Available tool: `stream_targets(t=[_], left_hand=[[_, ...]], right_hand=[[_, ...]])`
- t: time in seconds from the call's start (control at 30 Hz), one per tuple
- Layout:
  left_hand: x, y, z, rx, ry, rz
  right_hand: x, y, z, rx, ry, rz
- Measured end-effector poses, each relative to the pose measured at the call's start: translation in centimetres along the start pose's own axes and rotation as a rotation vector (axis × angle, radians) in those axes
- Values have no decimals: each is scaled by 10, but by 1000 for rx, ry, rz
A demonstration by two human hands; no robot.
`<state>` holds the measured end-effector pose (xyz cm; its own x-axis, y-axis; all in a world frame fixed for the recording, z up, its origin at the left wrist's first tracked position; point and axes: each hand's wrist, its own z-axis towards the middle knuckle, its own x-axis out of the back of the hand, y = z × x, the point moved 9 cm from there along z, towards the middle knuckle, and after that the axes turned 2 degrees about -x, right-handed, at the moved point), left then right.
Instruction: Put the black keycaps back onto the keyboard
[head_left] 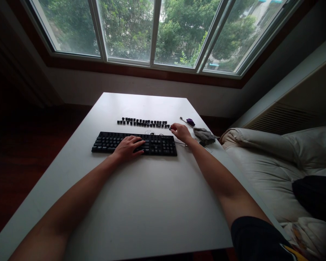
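A black keyboard [108, 141] lies flat on the white table [149, 195]. My left hand [128, 146] rests on its middle keys with the fingers stretched out. Behind the keyboard, loose black keycaps [142, 123] stand in two rows. At the right end of the front row, my right hand [180, 132] has thumb and forefinger pinched on a small dark piece, which looks like a keycap. The keyboard's cable shows just below that hand.
Right of the rows lie a thin brush [183, 120], a purple bundle [190, 122] and a crumpled grey cloth [204, 136]. A cream sofa [263, 156] runs along the table's right side. A window [152, 32] is beyond the far edge.
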<state>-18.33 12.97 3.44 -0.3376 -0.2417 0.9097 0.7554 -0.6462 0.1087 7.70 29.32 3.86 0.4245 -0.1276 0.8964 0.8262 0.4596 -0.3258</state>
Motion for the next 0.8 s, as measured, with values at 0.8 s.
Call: stream_targets(t=[0.8], left_hand=[[0, 0, -1, 4, -3, -5]], right_hand=[[-12, -60, -32, 240, -435, 7]])
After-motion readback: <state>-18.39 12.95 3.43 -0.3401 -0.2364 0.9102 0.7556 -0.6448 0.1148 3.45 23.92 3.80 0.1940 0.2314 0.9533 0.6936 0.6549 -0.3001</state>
